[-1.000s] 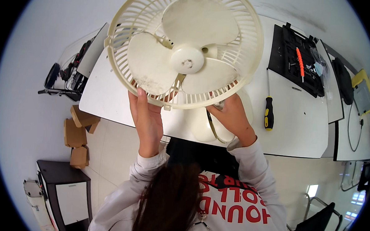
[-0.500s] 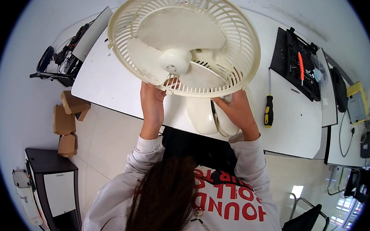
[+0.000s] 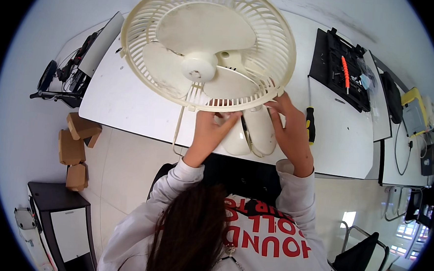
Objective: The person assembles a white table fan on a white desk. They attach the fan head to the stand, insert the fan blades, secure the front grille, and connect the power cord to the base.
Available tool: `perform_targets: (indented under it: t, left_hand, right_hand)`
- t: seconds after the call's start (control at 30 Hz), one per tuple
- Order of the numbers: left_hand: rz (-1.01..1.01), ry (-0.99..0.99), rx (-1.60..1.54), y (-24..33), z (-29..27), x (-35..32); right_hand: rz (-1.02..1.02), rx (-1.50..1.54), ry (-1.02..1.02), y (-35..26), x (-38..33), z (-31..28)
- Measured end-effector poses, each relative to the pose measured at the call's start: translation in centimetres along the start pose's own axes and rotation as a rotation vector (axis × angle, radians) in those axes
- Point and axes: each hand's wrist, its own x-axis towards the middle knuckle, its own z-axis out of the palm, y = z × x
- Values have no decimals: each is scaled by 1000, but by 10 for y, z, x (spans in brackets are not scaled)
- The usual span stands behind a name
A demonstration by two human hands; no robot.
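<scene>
A cream electric fan (image 3: 200,26) with its round rear cage and blades exposed tilts over the white table, without a front grille. Its two-part base (image 3: 259,133) rests at the table's near edge. My left hand (image 3: 209,135) is closed at the fan's neck below the cage, thumb toward the base; its other fingers are mostly hidden behind the cage. Around the right side of the neck and lower rim, my right hand (image 3: 291,132) has its fingers bent against the fan. A cream power cord (image 3: 178,128) hangs over the edge beside my left hand.
To the right lies a yellow-and-black screwdriver (image 3: 310,125). Beyond it, a black tool case (image 3: 350,83) holds an orange-red rod (image 3: 345,73). A tilted white panel (image 3: 101,43) stands at the left, and cardboard boxes (image 3: 71,147) are on the floor.
My left hand has shifted right from the cage's lower rim toward the neck. The fan cage has moved slightly left, uncovering the cord. My right hand has moved a little to the right.
</scene>
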Motion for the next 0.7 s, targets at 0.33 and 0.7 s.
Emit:
perform_targets:
  t: [0.33, 0.7]
  left_hand:
    - [194, 18, 485, 26, 33, 8]
    - [180, 81, 633, 31, 40, 2]
  right_hand:
    - [30, 78, 156, 4, -2, -7]
    - [-14, 92, 127, 17, -9, 5]
